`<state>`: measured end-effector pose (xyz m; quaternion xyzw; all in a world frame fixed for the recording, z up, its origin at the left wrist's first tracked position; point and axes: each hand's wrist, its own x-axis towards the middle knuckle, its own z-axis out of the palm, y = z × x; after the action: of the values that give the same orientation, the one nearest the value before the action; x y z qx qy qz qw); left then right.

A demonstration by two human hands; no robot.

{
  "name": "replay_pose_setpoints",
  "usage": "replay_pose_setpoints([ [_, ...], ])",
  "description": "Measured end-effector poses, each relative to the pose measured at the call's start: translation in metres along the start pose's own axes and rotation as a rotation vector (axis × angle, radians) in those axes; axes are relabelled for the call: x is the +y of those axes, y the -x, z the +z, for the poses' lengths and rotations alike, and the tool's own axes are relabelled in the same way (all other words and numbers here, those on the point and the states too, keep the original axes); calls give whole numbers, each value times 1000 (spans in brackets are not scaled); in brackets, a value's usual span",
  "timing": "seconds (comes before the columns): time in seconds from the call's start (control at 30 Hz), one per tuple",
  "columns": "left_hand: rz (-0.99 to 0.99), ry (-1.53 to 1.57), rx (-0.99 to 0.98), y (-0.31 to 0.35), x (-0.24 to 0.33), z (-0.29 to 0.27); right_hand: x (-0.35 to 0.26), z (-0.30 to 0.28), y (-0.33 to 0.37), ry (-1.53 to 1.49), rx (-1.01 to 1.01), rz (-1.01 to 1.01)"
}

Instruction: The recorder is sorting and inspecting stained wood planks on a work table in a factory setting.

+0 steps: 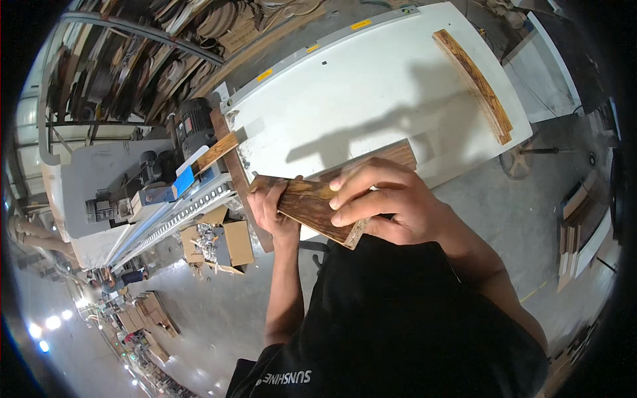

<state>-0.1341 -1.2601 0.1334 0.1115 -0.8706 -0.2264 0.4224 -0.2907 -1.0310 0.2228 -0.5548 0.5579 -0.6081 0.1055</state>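
Both of my hands grip a dark brown wood-grain panel close to my chest, tilted down to the right. My left hand clasps its left end from below. My right hand lies over its right half, fingers curled across the top face. A second panel of the same brown wood lies just behind, on the near edge of the white machine table.
A curved brown wood strip lies at the table's far right. A motor and blue-and-grey machine parts stand left of the table. An open cardboard box sits on the concrete floor. Stacked boards lean at right; racks of curved wood pieces fill the upper left.
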Motion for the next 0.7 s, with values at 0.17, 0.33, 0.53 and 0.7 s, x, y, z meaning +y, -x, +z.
replay_pose_setpoints([
  [0.17, 64, -246, 29, -11, 1, -9, -1, 20, 3, -194, 79, 16],
  [0.33, 54, -295, 28, -14, 3, -16, 11, 36, 8, -226, 105, -38],
  [0.53, 100, -303, 21, -23, 11, -21, 21, 45, 9, -273, 238, -98],
  [0.7, 202, -270, 6, -33, 21, -19, 25, 50, 14, -424, 339, -92],
])
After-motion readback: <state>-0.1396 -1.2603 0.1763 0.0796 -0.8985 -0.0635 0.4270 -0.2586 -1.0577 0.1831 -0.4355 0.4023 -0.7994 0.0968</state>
